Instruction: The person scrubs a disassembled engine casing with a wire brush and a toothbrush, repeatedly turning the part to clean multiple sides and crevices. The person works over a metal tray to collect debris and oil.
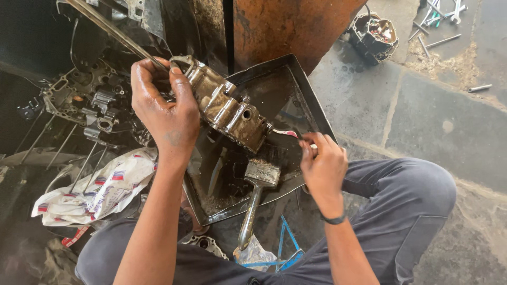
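My left hand point(165, 105) grips the upper end of a wet metal engine casing point(227, 108), holding it tilted over a black metal tray point(311, 100). Dark oily liquid fills the tray. My right hand point(319, 164) pinches a thin tool with a red and white handle point(285, 133) against the casing's lower end. A flat paintbrush point(259, 184) lies in the tray with its metal handle sticking out over the near rim.
An engine block with studs point(87, 103) stands at the left, beside a crumpled white printed bag point(100, 190). A rusty orange drum point(288, 26) rises behind the tray. Another engine part point(374, 34) and loose spanners point(438, 16) lie on the stone floor. My knee point(406, 184) is at right.
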A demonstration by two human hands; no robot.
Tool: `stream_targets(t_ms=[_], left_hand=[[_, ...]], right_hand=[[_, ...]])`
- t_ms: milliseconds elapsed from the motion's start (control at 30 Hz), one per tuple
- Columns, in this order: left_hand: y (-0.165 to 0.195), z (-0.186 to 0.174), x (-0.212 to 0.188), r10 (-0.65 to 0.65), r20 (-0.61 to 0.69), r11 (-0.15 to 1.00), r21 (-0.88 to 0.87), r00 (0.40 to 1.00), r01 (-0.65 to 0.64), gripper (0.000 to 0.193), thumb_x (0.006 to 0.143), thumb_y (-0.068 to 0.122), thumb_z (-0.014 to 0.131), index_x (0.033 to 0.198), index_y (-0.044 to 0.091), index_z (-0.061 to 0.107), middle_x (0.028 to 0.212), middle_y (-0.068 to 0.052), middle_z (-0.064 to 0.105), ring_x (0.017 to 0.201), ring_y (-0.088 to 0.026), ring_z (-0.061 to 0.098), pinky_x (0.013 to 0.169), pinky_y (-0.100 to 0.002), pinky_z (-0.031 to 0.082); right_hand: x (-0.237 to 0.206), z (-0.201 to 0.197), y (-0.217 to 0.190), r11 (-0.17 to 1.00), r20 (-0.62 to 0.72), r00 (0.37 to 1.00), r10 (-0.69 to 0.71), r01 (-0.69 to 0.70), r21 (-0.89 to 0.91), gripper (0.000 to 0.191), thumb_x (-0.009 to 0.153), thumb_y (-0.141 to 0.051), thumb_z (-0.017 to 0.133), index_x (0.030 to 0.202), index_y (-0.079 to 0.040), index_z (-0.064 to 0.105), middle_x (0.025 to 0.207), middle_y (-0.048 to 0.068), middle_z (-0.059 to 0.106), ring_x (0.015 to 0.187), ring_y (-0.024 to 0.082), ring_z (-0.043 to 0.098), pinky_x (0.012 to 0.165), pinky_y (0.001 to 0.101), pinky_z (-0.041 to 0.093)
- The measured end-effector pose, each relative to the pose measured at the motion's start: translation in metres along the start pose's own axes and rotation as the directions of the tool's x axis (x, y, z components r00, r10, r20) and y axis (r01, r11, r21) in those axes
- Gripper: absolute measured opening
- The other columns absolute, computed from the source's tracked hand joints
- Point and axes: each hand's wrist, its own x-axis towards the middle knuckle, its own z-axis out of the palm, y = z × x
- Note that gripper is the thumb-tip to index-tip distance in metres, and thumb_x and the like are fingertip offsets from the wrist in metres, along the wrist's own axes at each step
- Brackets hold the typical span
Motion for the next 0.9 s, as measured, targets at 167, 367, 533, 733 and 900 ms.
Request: stream_targets(t_ms=[167, 367, 533, 733, 900], left_hand=[[-0.001, 0.0, 0.0, 0.031, -0.024, 0.998, 0.061, 0.999, -0.029, 0.006, 0.108, -0.002, 0.062, 0.108, -0.002, 0.056, 0.095, -0.009, 0.06, 0.083, -0.016, 0.061, 0.084, -0.032, 0.052], [0.009, -0.003, 0.0, -0.028, -0.027, 0.999, 0.035, 0.999, 0.029, 0.007, 0.105, -0.001, 0.061, 0.11, -0.001, 0.056, 0.096, -0.009, 0.06, 0.083, -0.017, 0.062, 0.08, -0.032, 0.052], [0.014, -0.007, -0.004, -0.105, -0.073, 0.991, 0.081, 0.992, 0.111, 0.008, 0.103, 0.001, 0.061, 0.108, -0.001, 0.055, 0.096, -0.008, 0.058, 0.086, -0.018, 0.062, 0.084, -0.032, 0.052], [0.021, -0.009, -0.018, -0.052, -0.125, 0.937, 0.338, 0.991, 0.092, 0.022, 0.107, 0.012, 0.07, 0.114, 0.001, 0.052, 0.119, -0.018, 0.048, 0.125, -0.029, 0.042, 0.117, -0.054, 0.034], [0.029, -0.003, -0.02, -0.114, -0.123, 0.873, 0.462, 0.986, 0.158, 0.085, 0.089, 0.05, 0.088, 0.123, -0.01, 0.039, 0.13, -0.042, 0.024, 0.133, -0.056, 0.017, 0.113, -0.07, 0.005]], right_hand=[[-0.007, -0.008, 0.003, 0.956, 0.006, 0.985, -0.174, 0.171, -0.24, 0.03, 0.085, -0.022, 0.075, 0.113, -0.013, 0.074, 0.101, 0.008, 0.069, 0.093, 0.032, 0.064, 0.083, 0.0492, 0.044], [0.012, 0.014, 0.011, 0.926, 0.11, 0.978, -0.176, 0.202, -0.318, 0.038, 0.082, -0.023, 0.076, 0.118, -0.016, 0.07, 0.096, 0.008, 0.066, 0.095, 0.029, 0.063, 0.088, 0.0523, 0.042], [0.02, 0.015, 0.025, 0.903, 0.167, 0.968, -0.186, 0.236, -0.358, 0.032, 0.088, -0.015, 0.071, 0.12, -0.013, 0.067, 0.091, 0.009, 0.064, 0.09, 0.029, 0.064, 0.083, 0.049, 0.045], [0.005, -0.013, -0.003, 0.992, 0.124, 0.984, -0.126, 0.123, 0.035, 0.048, 0.092, -0.004, 0.057, 0.139, -0.002, 0.055, 0.096, 0.019, 0.062, 0.077, 0.038, 0.063, 0.068, 0.0498, 0.049], [-0.043, -0.018, -0.05, 0.942, 0.154, 0.987, -0.035, -0.019, 0.334, 0.051, 0.099, 0.0, 0.051, 0.149, -0.003, 0.049, 0.101, 0.021, 0.067, 0.079, 0.036, 0.069, 0.07, 0.0419, 0.055]])
